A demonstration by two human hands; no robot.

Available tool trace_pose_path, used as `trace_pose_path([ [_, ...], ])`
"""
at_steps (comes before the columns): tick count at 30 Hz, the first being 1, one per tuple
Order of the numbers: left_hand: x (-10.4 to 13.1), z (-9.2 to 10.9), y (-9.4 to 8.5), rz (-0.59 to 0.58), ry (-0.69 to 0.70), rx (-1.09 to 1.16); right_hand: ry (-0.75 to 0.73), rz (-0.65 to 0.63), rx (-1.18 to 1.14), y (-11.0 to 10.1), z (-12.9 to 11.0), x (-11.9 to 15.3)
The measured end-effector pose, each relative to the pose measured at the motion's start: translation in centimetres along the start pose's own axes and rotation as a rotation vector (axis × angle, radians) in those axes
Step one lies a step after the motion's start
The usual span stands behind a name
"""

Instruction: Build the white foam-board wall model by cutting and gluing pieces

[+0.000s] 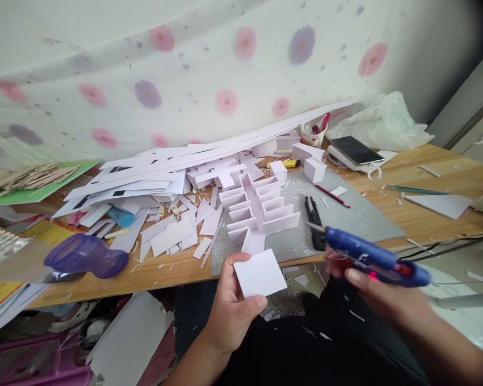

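Note:
Between thumb and fingers, my left hand (pixel 239 303) grips a small white card (pixel 261 273) just off the table's front edge. My right hand (pixel 358 279) is wrapped round a blue glue gun (pixel 370 257), whose red light is on and whose nozzle points left, apart from the card. Beyond the card a white model (pixel 256 206) of upright walls, with several compartments on both sides of a central strip, rests on the grey cutting mat (pixel 346 214). A black utility knife (pixel 314 222) lies on the mat, right of the model.
White offcuts (pixel 173 236) and long white sheets (pixel 145 171) cover the left and back of the wooden table (pixel 434 171). A purple translucent container (pixel 86 255) lies at the left front. A red pencil (pixel 333 196), a cup (pixel 314 135) and a dark-screened device (pixel 356 150) are at the right.

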State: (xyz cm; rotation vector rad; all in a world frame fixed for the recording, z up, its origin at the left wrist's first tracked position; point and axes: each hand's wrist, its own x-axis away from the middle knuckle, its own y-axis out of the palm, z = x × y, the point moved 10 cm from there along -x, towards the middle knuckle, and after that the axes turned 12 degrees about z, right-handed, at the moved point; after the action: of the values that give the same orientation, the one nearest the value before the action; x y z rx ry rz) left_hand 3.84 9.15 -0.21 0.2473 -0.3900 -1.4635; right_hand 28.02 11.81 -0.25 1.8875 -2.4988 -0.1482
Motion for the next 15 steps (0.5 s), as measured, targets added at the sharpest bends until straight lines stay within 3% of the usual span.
trace_pose_path([
  [3, 0.1, -0.7, 0.0, 0.029, 0.021, -0.135, 0.127, -0.197, -0.162, 4.7, 1.9, 2.5],
  [5, 0.3, -1.3, 0.0, 0.041, 0.065, -0.273, 0.163, -0.222, -0.188, 6.2, 2.9, 3.0],
  [10, 0.8, -2.0, -0.2, 0.03, 0.187, -0.485, 0.263, -0.093, -0.115, 6.4, 5.0, 2.8],
  [13, 0.9, -1.4, 0.5, -0.054, 0.203, -0.398, 0.227, -0.136, -0.084, 6.6, 4.4, 2.6],
  [15, 0.5, -0.7, 0.5, -0.045, 0.18, -0.386, 0.193, -0.197, -0.049, 7.0, 3.7, 2.5],
])
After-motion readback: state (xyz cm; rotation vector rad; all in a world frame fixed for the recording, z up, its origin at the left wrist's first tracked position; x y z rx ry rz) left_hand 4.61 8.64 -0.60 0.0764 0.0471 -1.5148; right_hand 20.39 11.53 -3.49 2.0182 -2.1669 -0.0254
